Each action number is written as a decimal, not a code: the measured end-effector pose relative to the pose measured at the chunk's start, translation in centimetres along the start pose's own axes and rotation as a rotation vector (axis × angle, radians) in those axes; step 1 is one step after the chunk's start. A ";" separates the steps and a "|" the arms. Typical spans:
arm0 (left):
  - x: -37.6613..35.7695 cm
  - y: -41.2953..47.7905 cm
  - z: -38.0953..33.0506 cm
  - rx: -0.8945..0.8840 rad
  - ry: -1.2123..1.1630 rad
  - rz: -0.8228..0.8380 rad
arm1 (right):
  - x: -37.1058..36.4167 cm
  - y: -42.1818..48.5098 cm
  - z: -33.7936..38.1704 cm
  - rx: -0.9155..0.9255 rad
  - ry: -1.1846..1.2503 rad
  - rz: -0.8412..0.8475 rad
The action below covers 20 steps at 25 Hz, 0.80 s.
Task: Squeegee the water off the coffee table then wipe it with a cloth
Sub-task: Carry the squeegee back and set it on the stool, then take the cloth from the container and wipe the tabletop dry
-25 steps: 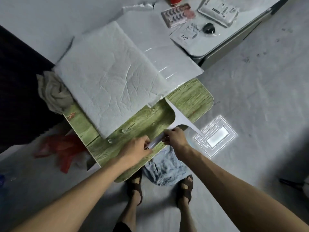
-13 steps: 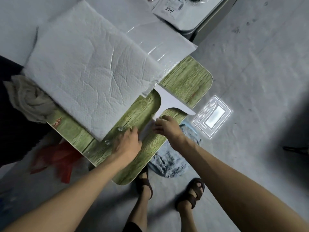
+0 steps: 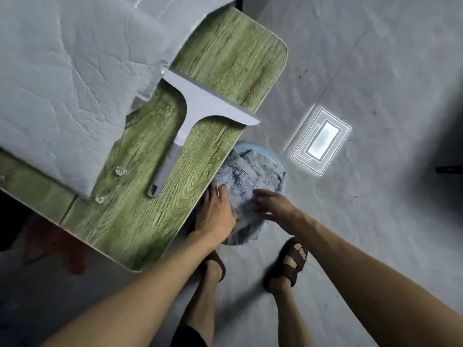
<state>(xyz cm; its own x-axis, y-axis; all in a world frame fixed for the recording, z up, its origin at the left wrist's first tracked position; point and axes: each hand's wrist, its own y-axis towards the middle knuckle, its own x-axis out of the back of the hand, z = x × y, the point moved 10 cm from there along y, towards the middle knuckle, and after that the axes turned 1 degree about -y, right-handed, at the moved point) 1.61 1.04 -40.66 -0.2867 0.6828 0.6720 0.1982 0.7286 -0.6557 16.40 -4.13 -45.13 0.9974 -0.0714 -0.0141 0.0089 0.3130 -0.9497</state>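
The white squeegee (image 3: 198, 106) lies flat on the green wood-grain coffee table (image 3: 225, 53), its handle pointing toward me and its blade across the table's right part. Neither hand touches it. A blue-grey cloth (image 3: 240, 176) sits bunched in a pale blue basin (image 3: 280, 163) on the floor, right beside the table's near edge. My left hand (image 3: 215, 214) rests on the cloth's left side with fingers curled into it. My right hand (image 3: 273, 209), slightly blurred, grips the cloth from the right.
A white quilted sheet (image 3: 62, 83) covers most of the table's left and far part. Two clear round drops (image 3: 120, 170) sit near the sheet's edge. Something red (image 3: 62, 246) lies under the table. My sandalled feet (image 3: 288, 264) stand on the grey floor by the basin.
Both hands let go of the squeegee handle, leaving it lying on the table, and dropped down off the table edge onto the cloth in the basin. My view tilted down.
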 end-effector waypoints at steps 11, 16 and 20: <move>0.3 1.6 -0.6 0.175 0.010 0.023 | 1.6 -0.7 -1.4 0.091 0.041 0.020; 3.1 -3.1 -7.4 0.266 -0.576 0.316 | 4.3 -10.3 1.9 0.326 -0.043 0.014; 9.0 -9.0 -19.6 0.188 -0.658 0.322 | 11.0 -22.2 5.0 0.409 0.029 -0.040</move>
<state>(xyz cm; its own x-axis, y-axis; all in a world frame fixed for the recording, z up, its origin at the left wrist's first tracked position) 15.63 1.71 -21.91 -0.7538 0.6437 0.1319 0.2205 0.4369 -0.8721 27.50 -7.18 -22.62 0.9932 -0.1159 0.0056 0.0812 0.6597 -0.7471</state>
